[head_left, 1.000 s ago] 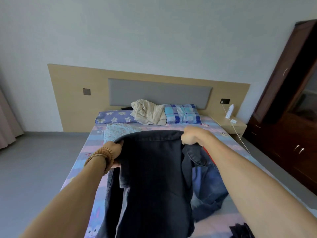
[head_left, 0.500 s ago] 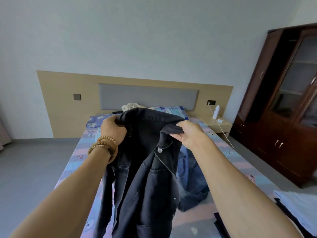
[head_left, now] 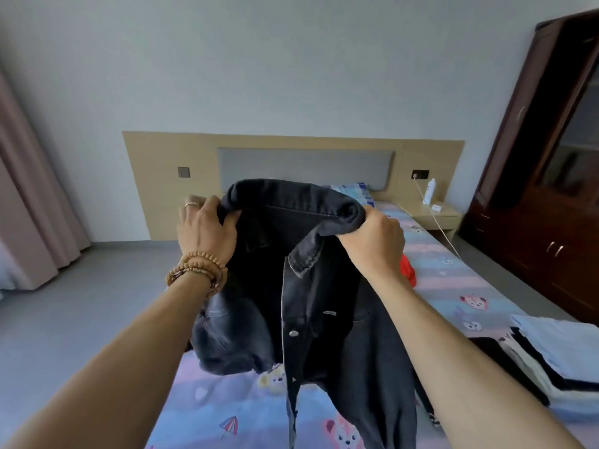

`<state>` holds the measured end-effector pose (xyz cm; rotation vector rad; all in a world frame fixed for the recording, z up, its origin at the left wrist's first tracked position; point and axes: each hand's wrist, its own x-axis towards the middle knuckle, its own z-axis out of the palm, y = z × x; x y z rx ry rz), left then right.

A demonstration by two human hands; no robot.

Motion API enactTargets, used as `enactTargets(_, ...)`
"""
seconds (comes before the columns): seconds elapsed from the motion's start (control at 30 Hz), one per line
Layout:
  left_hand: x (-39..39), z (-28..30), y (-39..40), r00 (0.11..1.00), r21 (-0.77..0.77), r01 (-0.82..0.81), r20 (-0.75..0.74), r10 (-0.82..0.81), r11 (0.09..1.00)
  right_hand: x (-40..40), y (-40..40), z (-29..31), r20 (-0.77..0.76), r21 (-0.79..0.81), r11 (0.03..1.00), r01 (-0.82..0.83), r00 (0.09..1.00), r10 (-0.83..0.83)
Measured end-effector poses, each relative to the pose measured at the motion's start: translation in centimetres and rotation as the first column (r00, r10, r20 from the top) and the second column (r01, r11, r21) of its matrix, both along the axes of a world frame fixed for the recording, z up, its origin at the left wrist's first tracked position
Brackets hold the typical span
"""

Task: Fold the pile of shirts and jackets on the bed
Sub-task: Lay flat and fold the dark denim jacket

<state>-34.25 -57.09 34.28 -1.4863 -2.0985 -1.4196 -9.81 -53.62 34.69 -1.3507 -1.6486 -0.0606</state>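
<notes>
A black denim jacket [head_left: 324, 306] hangs in the air above the bed [head_left: 453, 286], its open front and metal buttons facing me. My left hand [head_left: 207, 228], with bead bracelets at the wrist, grips the jacket's top left shoulder. My right hand [head_left: 372, 241] grips the top right by the collar. A stack of folded clothes [head_left: 557, 364], white, black and pale blue, lies at the bed's right edge. A red garment [head_left: 407, 268] peeks out behind my right forearm.
The bed wears a pastel cartoon-print sheet, with a plaid pillow [head_left: 353, 192] at the wooden headboard [head_left: 155, 189]. A nightstand [head_left: 434, 215] holds a white bottle and a charging cable. A dark wardrobe [head_left: 551, 189] fills the right side. Pink curtains [head_left: 29, 189] hang left over grey floor.
The jacket has been lifted and spread wider between my hands, its open front turned toward me. My view has shifted so the folded stack shows more fully at the right.
</notes>
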Motion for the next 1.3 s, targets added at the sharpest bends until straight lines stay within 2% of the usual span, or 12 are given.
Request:
enactTargets(0.07,0.2,0.2,-0.4,0.988,-0.020,0.051,0.144,-0.048,0.998,-0.8,-0.4,0.9,0.042,0.065,0.997,0.049,0.998,-0.052)
enactTargets(0.13,-0.1,-0.3,-0.3,0.989,-0.043,0.030,0.149,-0.023,0.999,-1.7,-0.1,1.4,0.083,0.071,0.993,0.090,0.992,-0.096)
enactTargets(0.33,-4.2,-7.2,3.2,0.993,-0.298,0.122,0.044,-0.114,0.947,-4.2,4.3,-4.6,0.235,-0.147,0.975,0.166,0.964,-0.128)
enactTargets(0.47,-7.4,-14.3,10.0,0.977,-0.475,0.213,0.095,-0.191,0.854,-7.0,10.7,-11.3,0.297,-0.333,0.908,0.253,0.943,-0.154)
enactTargets(0.57,-9.2,-16.7,17.8,0.964,-0.475,0.259,0.183,-0.194,0.841,-9.2,17.7,-14.4,0.245,-0.467,0.859,0.207,0.964,-0.100)
enactTargets(0.63,-10.7,-19.0,23.6,0.897,-0.459,0.391,0.383,-0.220,0.797,-10.8,22.8,-17.4,0.111,-0.669,0.740,0.062,0.994,0.018)
enactTargets(0.7,-11.8,-24.0,25.8,0.820,-0.552,0.543,0.510,-0.260,0.633,-12.4,25.2,-21.7,0.079,-0.821,0.571,0.008,0.992,0.099)
enactTargets(0.83,-13.3,-37.4,22.1,0.840,-0.766,0.535,0.526,-0.132,0.357,-15.5,24.5,-33.7,0.011,-0.975,0.214,-0.063,0.945,0.328)
enactTargets(0.93,-13.9,-44.2,18.3,0.877,-0.859,0.476,0.479,-0.035,0.190,-16.8,23.3,-40.8,-0.024,-0.996,0.070,-0.054,0.927,0.375)
enactTargets(1.03,-13.6,-48.6,16.3,0.867,-0.869,0.470,0.487,0.104,0.156,-18.2,23.5,-46.6,-0.067,-0.997,0.007,-0.077,0.913,0.403)
enactTargets(1.2,-9.8,-53.8,15.7,0.798,-0.858,0.486,0.513,0.316,0.168,-20.9,24.6,-53.2,-0.124,-0.992,-0.057,-0.110,0.900,0.419)
enactTargets(1.3,-6.6,-56.2,16.2,0.845,-0.915,0.385,0.403,0.351,0.124,-22.3,25.3,-55.8,-0.205,-0.976,-0.123,-0.179,0.946,0.253)
